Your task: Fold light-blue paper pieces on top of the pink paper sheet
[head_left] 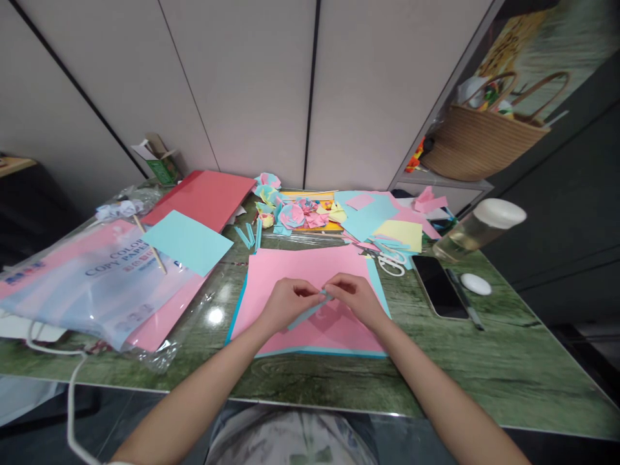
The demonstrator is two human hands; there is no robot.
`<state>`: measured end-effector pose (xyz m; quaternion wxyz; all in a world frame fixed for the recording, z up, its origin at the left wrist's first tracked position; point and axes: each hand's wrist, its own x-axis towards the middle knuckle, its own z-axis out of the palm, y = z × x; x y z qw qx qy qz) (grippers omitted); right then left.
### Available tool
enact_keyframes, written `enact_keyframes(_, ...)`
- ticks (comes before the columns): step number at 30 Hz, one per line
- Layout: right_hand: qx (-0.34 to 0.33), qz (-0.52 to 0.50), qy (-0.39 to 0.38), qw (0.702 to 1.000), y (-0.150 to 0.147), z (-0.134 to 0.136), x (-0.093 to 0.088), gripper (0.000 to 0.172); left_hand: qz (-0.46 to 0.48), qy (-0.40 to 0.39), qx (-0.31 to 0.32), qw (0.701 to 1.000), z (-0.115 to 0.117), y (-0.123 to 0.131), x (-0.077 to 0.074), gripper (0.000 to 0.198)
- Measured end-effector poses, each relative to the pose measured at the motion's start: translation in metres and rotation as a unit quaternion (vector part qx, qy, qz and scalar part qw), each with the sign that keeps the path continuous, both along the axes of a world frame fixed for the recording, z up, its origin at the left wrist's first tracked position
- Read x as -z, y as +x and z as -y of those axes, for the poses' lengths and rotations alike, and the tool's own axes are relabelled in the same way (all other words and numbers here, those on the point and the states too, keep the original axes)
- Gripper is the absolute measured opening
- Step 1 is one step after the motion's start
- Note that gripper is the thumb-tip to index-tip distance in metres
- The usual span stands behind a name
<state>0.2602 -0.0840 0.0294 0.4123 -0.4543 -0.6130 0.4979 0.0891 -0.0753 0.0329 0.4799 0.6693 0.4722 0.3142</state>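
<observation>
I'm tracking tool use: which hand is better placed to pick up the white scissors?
Right hand, probably: the white scissors lie just beyond it, while the left hand is farther away.

A narrow blue paper strip (309, 311) is pinched between the fingertips of both hands, slanting from lower left up to the right, its upper end hidden by the fingers. It is held just above a pink sheet (310, 265) lying flat on the green table, over a blue sheet
</observation>
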Motion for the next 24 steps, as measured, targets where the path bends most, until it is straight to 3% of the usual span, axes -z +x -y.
enact_keyframes(10, 0.024, 0.076, 0.081, 0.993, -0.0023, 0.0024, 0.0049, 0.019, 0.014, -0.008, 0.007, 1.000, -0.0003, -0.0006, 0.0018, 0.019)
enact_keyframes(24, -0.007, 0.000, 0.029, 1.000, -0.0024, -0.0019, 0.0086, 0.016, 0.017, -0.017, 0.007, 1.000, -0.0007, -0.0005, 0.0021, 0.017)
